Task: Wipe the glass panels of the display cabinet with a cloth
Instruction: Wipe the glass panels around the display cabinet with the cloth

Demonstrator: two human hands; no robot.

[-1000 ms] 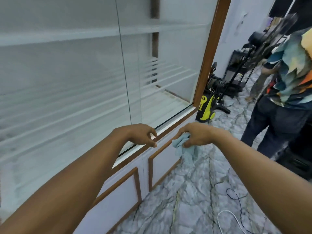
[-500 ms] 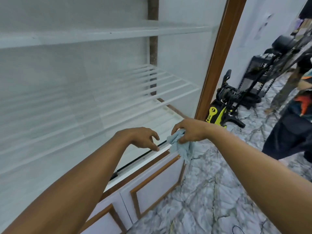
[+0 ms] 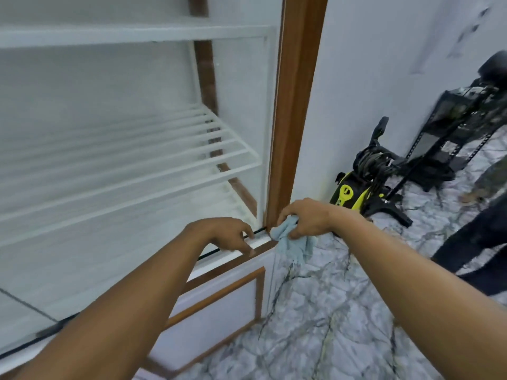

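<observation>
Head view: the right hand point(image 3: 307, 219) grips a bunched pale blue cloth point(image 3: 293, 244) at the cabinet's lower right corner, against the brown wooden frame point(image 3: 293, 105); the cloth's tail hangs down. Just left, the left hand point(image 3: 223, 234) holds nothing, its loosely curled fingers resting on the bottom edge of the glass panel point(image 3: 109, 160). A yellow-black machine point(image 3: 356, 193) stands far right on the marble floor point(image 3: 315, 311)

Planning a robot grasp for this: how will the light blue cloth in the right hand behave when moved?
Probably floppy: the cloth bunches in the right hand and its free end hangs limp. Likely light, since a loose pinch holds it. It should drape and drag rather than slide as one piece.
</observation>
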